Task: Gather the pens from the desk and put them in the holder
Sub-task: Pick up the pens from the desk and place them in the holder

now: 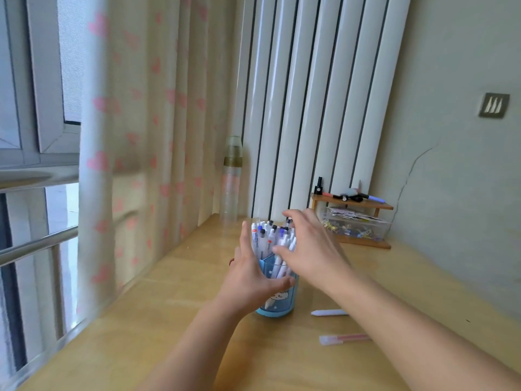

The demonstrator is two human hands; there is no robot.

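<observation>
A blue pen holder (277, 307) stands on the wooden desk (197, 320), packed with several white pens (263, 238) whose tips stick up. My left hand (249, 273) wraps the holder's left side, thumb across its front. From the right, my right hand (308, 246) lies against the bunch of pens, its fingers spread and fairly straight. A white pen (328, 312) and a pink capped pen (342, 339) lie on the desk to the right of the holder, partly hidden by my right forearm.
A tall clear bottle (232, 176) stands behind the holder near the curtain (135, 165). At the back right a small wooden shelf (352, 204) carries small items over a clear box (355, 225). The wall runs along the right, the desk's edge along the left.
</observation>
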